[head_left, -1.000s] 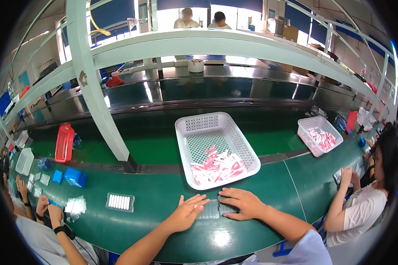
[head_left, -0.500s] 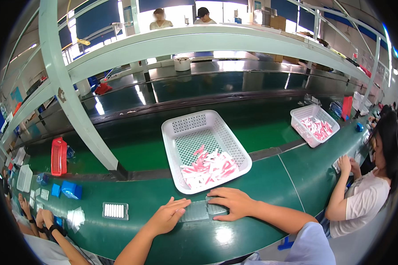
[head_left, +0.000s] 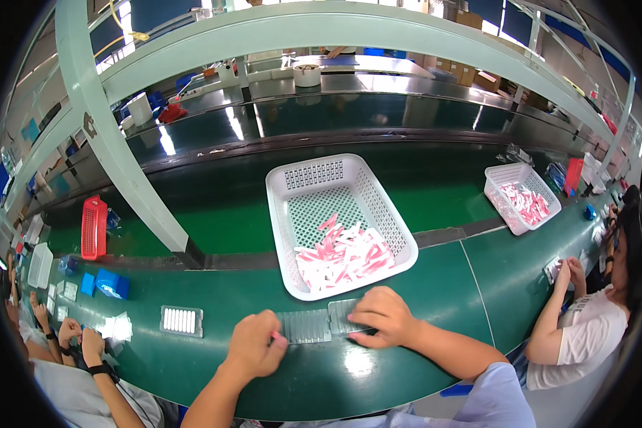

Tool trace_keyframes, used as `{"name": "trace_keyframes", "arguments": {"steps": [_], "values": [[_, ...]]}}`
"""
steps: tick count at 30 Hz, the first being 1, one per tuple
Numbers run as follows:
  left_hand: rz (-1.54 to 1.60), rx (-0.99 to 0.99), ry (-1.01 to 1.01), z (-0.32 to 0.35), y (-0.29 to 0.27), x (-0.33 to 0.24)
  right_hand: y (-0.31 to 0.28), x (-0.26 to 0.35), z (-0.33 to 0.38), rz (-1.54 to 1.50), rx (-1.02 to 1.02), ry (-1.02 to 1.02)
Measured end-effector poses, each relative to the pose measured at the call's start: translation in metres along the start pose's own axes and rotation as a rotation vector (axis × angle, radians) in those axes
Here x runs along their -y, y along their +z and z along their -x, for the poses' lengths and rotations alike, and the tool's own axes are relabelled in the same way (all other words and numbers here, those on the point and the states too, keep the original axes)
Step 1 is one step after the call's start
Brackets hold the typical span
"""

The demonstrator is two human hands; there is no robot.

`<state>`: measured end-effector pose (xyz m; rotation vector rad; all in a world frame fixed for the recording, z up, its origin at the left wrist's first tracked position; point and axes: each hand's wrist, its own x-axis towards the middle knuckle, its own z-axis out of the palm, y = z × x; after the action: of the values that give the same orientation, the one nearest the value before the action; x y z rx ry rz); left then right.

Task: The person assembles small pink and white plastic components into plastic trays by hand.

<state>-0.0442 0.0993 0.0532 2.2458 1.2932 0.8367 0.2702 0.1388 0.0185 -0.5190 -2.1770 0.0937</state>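
On the green table before me lie two clear ribbed plastic trays, the left tray (head_left: 304, 327) and the right tray (head_left: 341, 317), edge to edge. My left hand (head_left: 257, 345) is closed at the left tray's outer end. A small pinkish spot shows by its thumb; what it holds, if anything, I cannot make out. Curled fingers of my right hand (head_left: 386, 319) grip the right tray's outer end, thumb at the near side. Just beyond the trays stands a white perforated basket (head_left: 401, 241) with many pink-and-white strips (head_left: 342, 254) heaped in its near half.
To my left lies a clear tray filled with white sticks (head_left: 182, 321). Blue boxes (head_left: 112, 284) and a red basket (head_left: 93, 232) are farther left. A second white basket of strips (head_left: 526, 203) stands right. Co-workers sit both sides; a pale metal post (head_left: 121, 157) rises at left.
My left hand has curled from lying flat over the left tray and drawn off its end. My right hand's fingers have lifted and bunched at the right tray. The view has tilted down.
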Motion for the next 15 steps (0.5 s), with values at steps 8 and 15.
{"name": "trace_keyframes", "arguments": {"steps": [8, 15], "values": [[-0.324, 0.081, 0.277, -0.015, 0.021, -0.049, 0.004, 0.059, -0.038, -0.338, 0.108, 0.376], [-0.099, 0.134, 0.191, -0.041, 0.021, -0.051, -0.009, 0.043, -0.020, -0.997, -0.157, 1.015]]}}
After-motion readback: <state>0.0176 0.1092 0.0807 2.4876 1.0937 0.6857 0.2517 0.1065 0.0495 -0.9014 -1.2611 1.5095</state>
